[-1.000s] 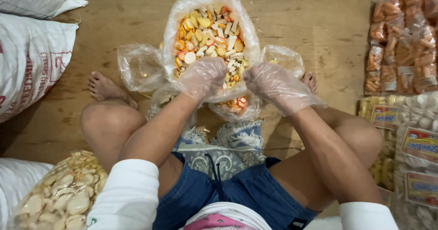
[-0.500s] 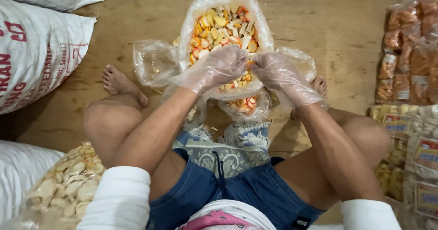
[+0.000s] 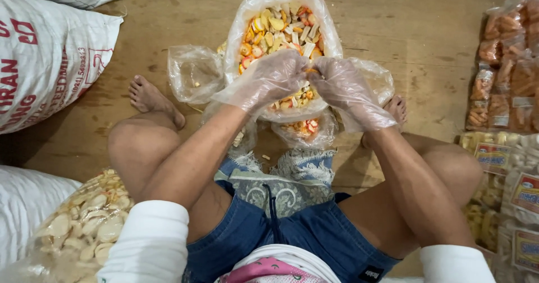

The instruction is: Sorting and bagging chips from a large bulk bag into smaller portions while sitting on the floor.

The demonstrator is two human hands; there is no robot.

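I sit on a wooden floor with a big clear plastic bag (image 3: pixel 325 19) of mixed orange, yellow and white crackers open in front of me. Both my hands wear loose clear plastic gloves. My left hand (image 3: pixel 269 78) and my right hand (image 3: pixel 342 86) meet over the near side of the big bag, fingers closed on crackers between them. A small clear bag (image 3: pixel 306 130) holding a few crackers lies just below my hands, between my legs.
An empty clear bag (image 3: pixel 193 72) lies left of the big one. White printed sacks (image 3: pixel 50 53) sit at the left. A bag of pale round crackers (image 3: pixel 84 227) rests by my left knee. Packed snack bags (image 3: pixel 505 69) line the right edge.
My hands have drawn closer together over the big bag, and the view has tilted slightly so the bag sits higher and nearer centre.
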